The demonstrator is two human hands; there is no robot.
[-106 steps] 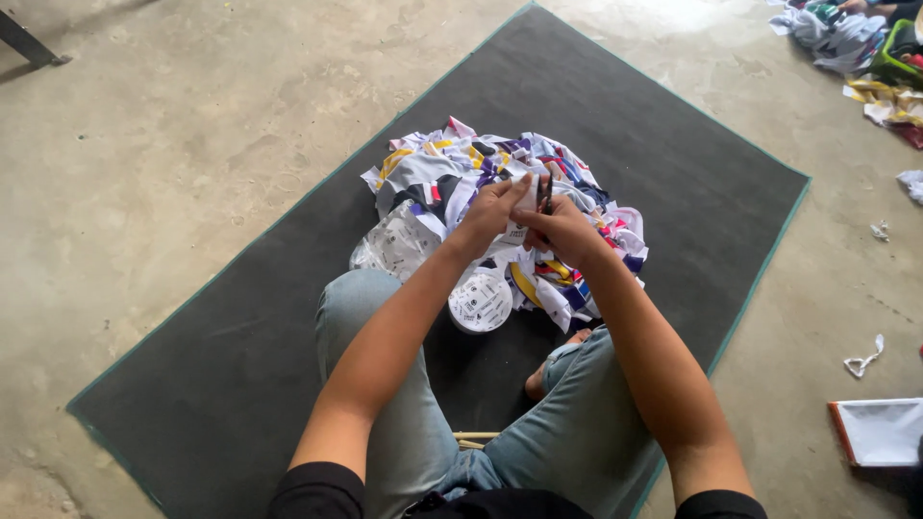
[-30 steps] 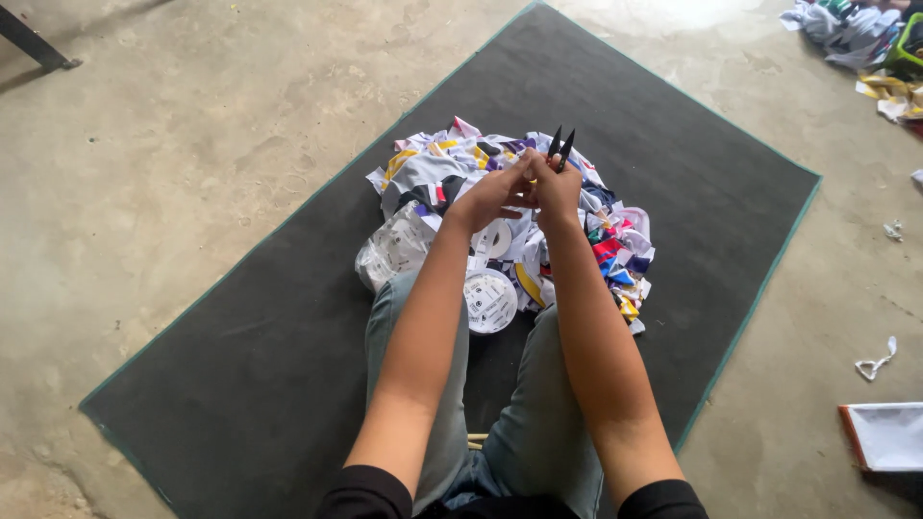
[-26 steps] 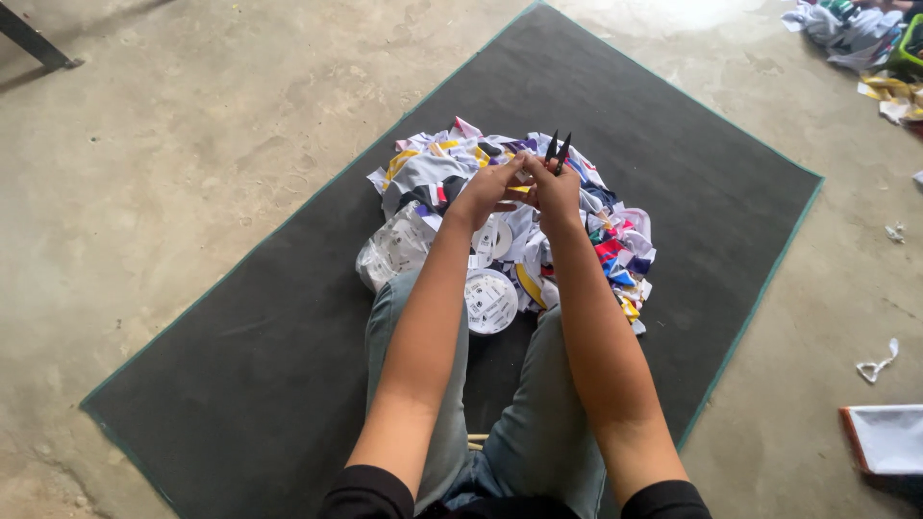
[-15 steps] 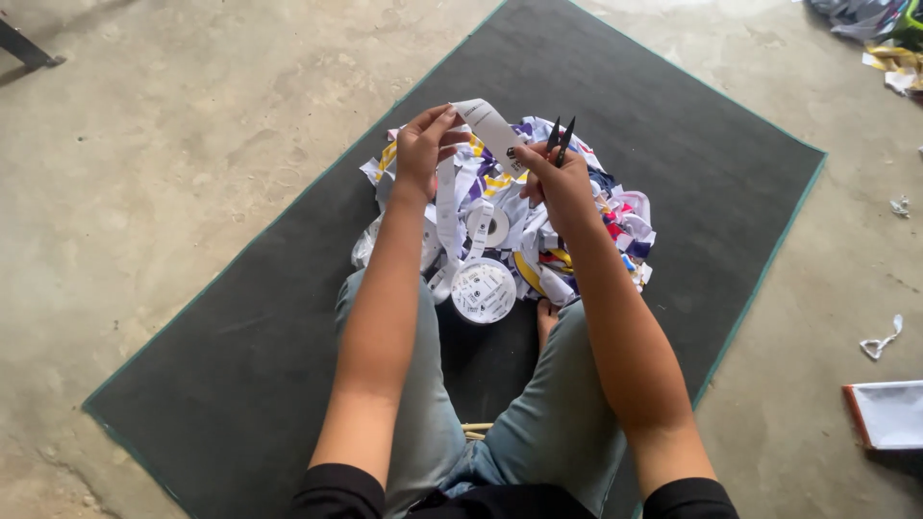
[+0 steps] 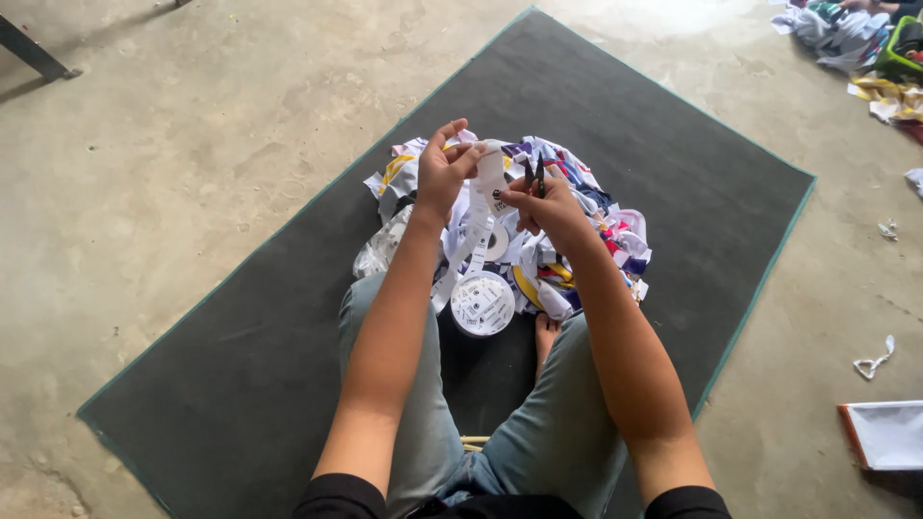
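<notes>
My left hand point(image 5: 443, 171) pinches the upper end of a white printed ribbon strip point(image 5: 478, 213), lifted above a pile of cut white and coloured labels point(image 5: 586, 240). My right hand point(image 5: 550, 204) holds a small black pair of snips point(image 5: 533, 174), tips pointing up, right beside the strip. The strip runs down to a white roll of ribbon point(image 5: 483, 304) lying between my knees. I sit on a dark grey mat point(image 5: 240, 384) in light blue jeans.
Bare concrete floor surrounds the mat. More fabric scraps point(image 5: 846, 34) lie at the far right top corner. A white scrap point(image 5: 873, 361) and a white tray with a red edge point(image 5: 886, 434) are at the right. A dark bar point(image 5: 34, 53) crosses the top left.
My hands, held together over the pile, have come apart. The left hand pulled the ribbon strip up and left, then drew back toward the right hand with the snips.
</notes>
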